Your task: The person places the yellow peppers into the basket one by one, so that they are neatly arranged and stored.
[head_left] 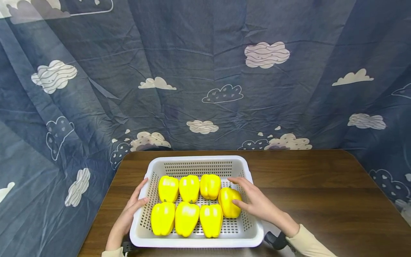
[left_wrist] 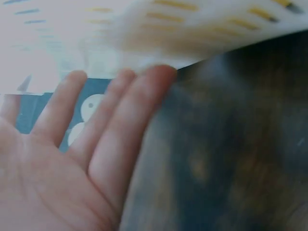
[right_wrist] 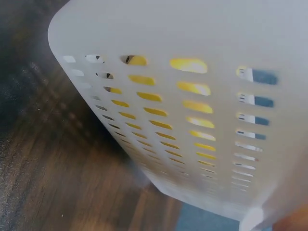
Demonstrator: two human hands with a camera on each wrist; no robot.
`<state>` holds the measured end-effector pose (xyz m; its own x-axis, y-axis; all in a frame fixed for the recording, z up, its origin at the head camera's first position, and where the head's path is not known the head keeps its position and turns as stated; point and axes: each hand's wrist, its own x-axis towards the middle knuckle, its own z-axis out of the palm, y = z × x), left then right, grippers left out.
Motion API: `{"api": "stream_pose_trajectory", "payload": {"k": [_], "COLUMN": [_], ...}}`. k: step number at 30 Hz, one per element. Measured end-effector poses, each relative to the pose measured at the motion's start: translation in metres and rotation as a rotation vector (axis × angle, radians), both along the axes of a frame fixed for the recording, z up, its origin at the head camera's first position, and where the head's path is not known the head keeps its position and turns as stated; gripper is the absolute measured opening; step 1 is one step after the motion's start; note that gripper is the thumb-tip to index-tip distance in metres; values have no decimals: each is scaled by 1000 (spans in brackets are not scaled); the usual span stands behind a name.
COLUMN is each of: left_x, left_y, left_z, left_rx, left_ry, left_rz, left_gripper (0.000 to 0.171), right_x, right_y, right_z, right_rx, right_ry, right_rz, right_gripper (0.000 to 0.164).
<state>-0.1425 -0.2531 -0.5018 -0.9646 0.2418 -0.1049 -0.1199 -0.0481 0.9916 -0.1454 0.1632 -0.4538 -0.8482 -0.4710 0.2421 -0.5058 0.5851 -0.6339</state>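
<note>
Several yellow bell peppers [head_left: 187,218] sit in two rows inside a white slotted plastic basket [head_left: 196,243]. My right hand [head_left: 257,201] reaches over the basket's right wall. Its thumb overlaps the rightmost pepper [head_left: 228,207], which leans at the row's end, and the forefinger extends past that pepper's far end. Whether the thumb presses on it I cannot tell. At the left wall, my left hand [head_left: 128,212] has its fingers spread by the rim, fingertips at the outside. The left wrist view shows those fingers [left_wrist: 115,130] extended against the wall, palm bare.
A dark brown wooden table [head_left: 321,200] carries the basket and stretches away to the right. Behind it hangs a blue curtain [head_left: 192,71] with cloud prints. In the right wrist view the basket's slotted side wall [right_wrist: 168,29] fills most of the frame.
</note>
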Motion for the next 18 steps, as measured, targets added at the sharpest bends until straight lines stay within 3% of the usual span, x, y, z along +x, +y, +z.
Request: {"api": "stream_pose_trajectory", "payload": {"k": [7, 14, 18], "left_x": [0, 1, 3], "left_y": [-12, -19, -20], "left_z": [11, 27, 39], "left_rx": [-226, -362, -403], "left_ry": [42, 32, 75], "left_rz": [-33, -138, -187], "left_gripper": [63, 67, 71], "right_x": [4, 6, 7], "right_y": [5, 11, 14], "right_z": [6, 15, 20], "right_rx": [-75, -120, -101], "right_ry": [52, 121, 153], "right_rz": [-38, -137, -198], "right_gripper": [59, 56, 56]}}
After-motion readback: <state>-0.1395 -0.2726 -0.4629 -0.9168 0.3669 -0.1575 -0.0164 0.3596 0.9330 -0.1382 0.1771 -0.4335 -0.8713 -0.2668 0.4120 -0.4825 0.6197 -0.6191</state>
